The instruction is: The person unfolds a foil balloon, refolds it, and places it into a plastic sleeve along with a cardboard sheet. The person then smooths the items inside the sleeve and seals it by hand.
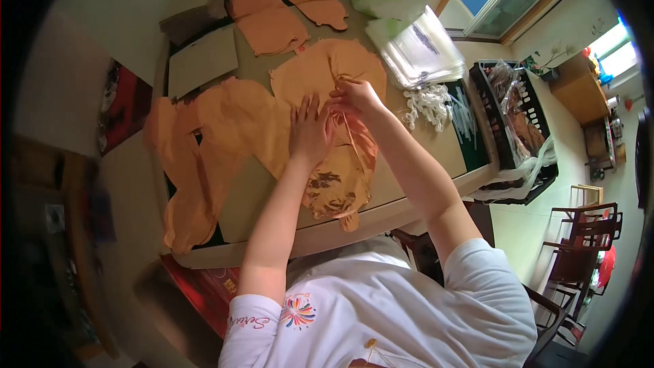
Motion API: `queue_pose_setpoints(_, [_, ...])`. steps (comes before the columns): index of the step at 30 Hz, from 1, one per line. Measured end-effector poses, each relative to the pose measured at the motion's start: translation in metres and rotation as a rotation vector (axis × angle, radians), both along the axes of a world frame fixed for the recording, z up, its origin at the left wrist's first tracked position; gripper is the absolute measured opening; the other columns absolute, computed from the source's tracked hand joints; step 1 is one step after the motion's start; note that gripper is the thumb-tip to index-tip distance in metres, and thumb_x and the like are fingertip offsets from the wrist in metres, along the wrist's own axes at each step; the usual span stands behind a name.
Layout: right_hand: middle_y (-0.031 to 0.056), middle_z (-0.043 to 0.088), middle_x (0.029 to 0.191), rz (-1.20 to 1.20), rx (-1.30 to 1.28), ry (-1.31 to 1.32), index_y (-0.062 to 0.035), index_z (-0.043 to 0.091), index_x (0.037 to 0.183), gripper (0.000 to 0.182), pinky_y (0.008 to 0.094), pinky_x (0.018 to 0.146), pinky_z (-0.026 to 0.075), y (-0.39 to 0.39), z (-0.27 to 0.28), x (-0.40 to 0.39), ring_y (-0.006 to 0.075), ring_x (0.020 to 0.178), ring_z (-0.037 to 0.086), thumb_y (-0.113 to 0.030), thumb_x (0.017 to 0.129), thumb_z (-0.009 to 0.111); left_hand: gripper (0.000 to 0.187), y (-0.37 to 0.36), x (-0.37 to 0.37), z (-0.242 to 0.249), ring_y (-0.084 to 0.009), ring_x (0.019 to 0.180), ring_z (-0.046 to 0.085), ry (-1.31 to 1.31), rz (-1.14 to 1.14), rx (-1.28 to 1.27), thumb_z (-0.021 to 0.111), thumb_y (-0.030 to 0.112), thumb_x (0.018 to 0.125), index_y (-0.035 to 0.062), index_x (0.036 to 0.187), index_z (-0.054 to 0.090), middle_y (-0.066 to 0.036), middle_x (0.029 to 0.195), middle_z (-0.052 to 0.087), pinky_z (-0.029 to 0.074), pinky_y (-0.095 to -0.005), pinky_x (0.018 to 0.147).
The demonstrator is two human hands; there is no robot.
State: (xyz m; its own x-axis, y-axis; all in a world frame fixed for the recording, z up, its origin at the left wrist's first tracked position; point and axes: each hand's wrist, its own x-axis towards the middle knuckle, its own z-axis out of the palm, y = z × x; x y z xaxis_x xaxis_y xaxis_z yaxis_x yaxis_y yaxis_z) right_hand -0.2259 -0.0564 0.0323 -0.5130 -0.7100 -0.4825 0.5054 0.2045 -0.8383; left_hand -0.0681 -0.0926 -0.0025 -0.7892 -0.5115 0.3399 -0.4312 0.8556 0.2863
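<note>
A flat orange foil balloon (340, 184) with dark printed markings lies in front of me near the table's edge, its upper part gathered beneath my hands. My left hand (310, 129) rests on the orange foil with its fingers stretched out. Close beside it, my right hand (355, 97) is closed in a pinch on a fold of the foil. A thin pale strand runs down from between the hands over the balloon. Under and beyond them spreads another rounded orange foil piece (296, 75). What exactly the right fingertips grip is partly hidden.
More orange foil pieces lie at the left (225, 123) and far side (269, 24) of the table (255, 204). Clear plastic bags (422, 54), a white string bundle (429, 108) and clear straws (463, 116) lie right. A black crate (494, 102) stands beyond; a cardboard sheet (204, 61) lies far left.
</note>
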Motion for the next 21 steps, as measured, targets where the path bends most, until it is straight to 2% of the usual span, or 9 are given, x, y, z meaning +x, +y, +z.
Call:
queue_pose_setpoints(3, [0.009, 0.062, 0.079, -0.022, 0.117, 0.114, 0.0028, 0.063, 0.09, 0.024, 0.0242, 0.049, 0.051, -0.025, -0.002, 0.001, 0.0141, 0.059, 0.059, -0.02, 0.086, 0.068, 0.04, 0.001, 0.001, -0.001, -0.0401, 0.133, 0.034, 0.049, -0.011, 0.008, 0.045, 0.023, 0.096, 0.0067, 0.133, 0.048, -0.021, 0.14, 0.042, 0.026, -0.0579, 0.108])
queue_pose_setpoints(6, [0.0091, 0.065, 0.076, 0.032, 0.075, 0.28, -0.0006, 0.063, 0.088, 0.024, 0.0311, 0.051, 0.051, -0.038, -0.012, -0.006, 0.0211, 0.061, 0.063, -0.023, 0.084, 0.069, 0.04, 0.0, 0.001, -0.001, -0.0398, 0.133, 0.034, 0.041, -0.007, -0.003, 0.045, 0.023, 0.096, 0.0069, 0.133, 0.048, -0.021, 0.14, 0.042, 0.027, -0.058, 0.107])
queue_pose_setpoints(9, [0.0119, 0.067, 0.078, 0.053, 0.253, 1.233, -0.0046, 0.064, 0.093, 0.024, 0.0397, 0.059, 0.051, -0.042, -0.009, 0.0, 0.0306, 0.07, 0.065, -0.026, 0.082, 0.067, 0.041, 0.001, 0.0, -0.002, -0.0386, 0.132, 0.035, 0.03, -0.003, 0.001, 0.047, 0.022, 0.095, 0.0072, 0.133, 0.047, -0.019, 0.14, 0.042, 0.028, -0.0573, 0.106])
queue_pose_setpoints(12, [0.016, 0.067, 0.087, 0.287, 0.274, 1.381, -0.0081, 0.064, 0.099, 0.026, 0.0442, 0.07, 0.051, -0.04, 0.005, 0.012, 0.0371, 0.08, 0.064, -0.027, 0.081, 0.065, 0.042, 0.0, 0.0, -0.003, -0.0373, 0.131, 0.037, 0.031, 0.011, -0.019, 0.048, 0.022, 0.094, 0.0084, 0.134, 0.047, -0.017, 0.138, 0.043, 0.028, -0.0565, 0.107])
queue_pose_setpoints(13, [0.0136, 0.069, 0.089, 0.476, 0.135, 1.319, -0.0075, 0.064, 0.106, 0.032, 0.0408, 0.07, 0.051, -0.032, 0.022, 0.014, 0.0317, 0.079, 0.066, -0.03, 0.083, 0.065, 0.042, 0.001, 0.0, -0.005, -0.037, 0.131, 0.037, 0.032, 0.017, -0.031, 0.049, 0.022, 0.094, 0.009, 0.134, 0.047, -0.016, 0.138, 0.044, 0.028, -0.0562, 0.107])
queue_pose_setpoints(16, [0.0114, 0.07, 0.091, 0.728, -0.077, 1.038, -0.0091, 0.065, 0.111, 0.036, 0.0384, 0.072, 0.052, -0.043, 0.023, -0.006, 0.024, 0.079, 0.067, -0.034, 0.085, 0.066, 0.043, 0.0, -0.001, -0.008, -0.0369, 0.13, 0.038, 0.04, 0.02, -0.006, 0.05, 0.023, 0.094, 0.0108, 0.135, 0.047, -0.015, 0.137, 0.045, 0.028, -0.0553, 0.108])
queue_pose_setpoints(17, [0.0113, 0.069, 0.09, 0.711, 0.033, 0.726, -0.0105, 0.064, 0.116, 0.041, 0.0372, 0.076, 0.052, -0.046, 0.036, -0.022, 0.0169, 0.085, 0.066, -0.037, 0.085, 0.067, 0.043, -0.001, -0.001, -0.008, -0.0368, 0.13, 0.038, 0.039, 0.015, -0.015, 0.05, 0.023, 0.094, 0.0113, 0.135, 0.046, -0.015, 0.137, 0.045, 0.027, -0.055, 0.108])
queue_pose_setpoints(19, [0.0144, 0.069, 0.093, 0.269, 0.167, 0.97, -0.0093, 0.066, 0.11, 0.039, 0.0393, 0.076, 0.053, -0.064, 0.003, -0.059, 0.0217, 0.089, 0.067, -0.037, 0.083, 0.068, 0.043, -0.001, 0.0, -0.006, -0.0366, 0.129, 0.038, 0.031, 0.004, -0.038, 0.05, 0.023, 0.094, 0.0122, 0.135, 0.046, -0.015, 0.137, 0.044, 0.027, -0.0545, 0.109])
queue_pose_setpoints(21, [0.0147, 0.069, 0.092, 0.092, 0.475, 1.329, -0.0087, 0.066, 0.105, 0.037, 0.0402, 0.073, 0.054, -0.064, -0.02, -0.073, 0.0269, 0.086, 0.068, -0.037, 0.081, 0.068, 0.043, 0.0, 0.001, -0.004, -0.0365, 0.128, 0.039, 0.028, 0.006, -0.032, 0.051, 0.023, 0.094, 0.0112, 0.135, 0.047, -0.016, 0.136, 0.045, 0.027, -0.0544, 0.109])
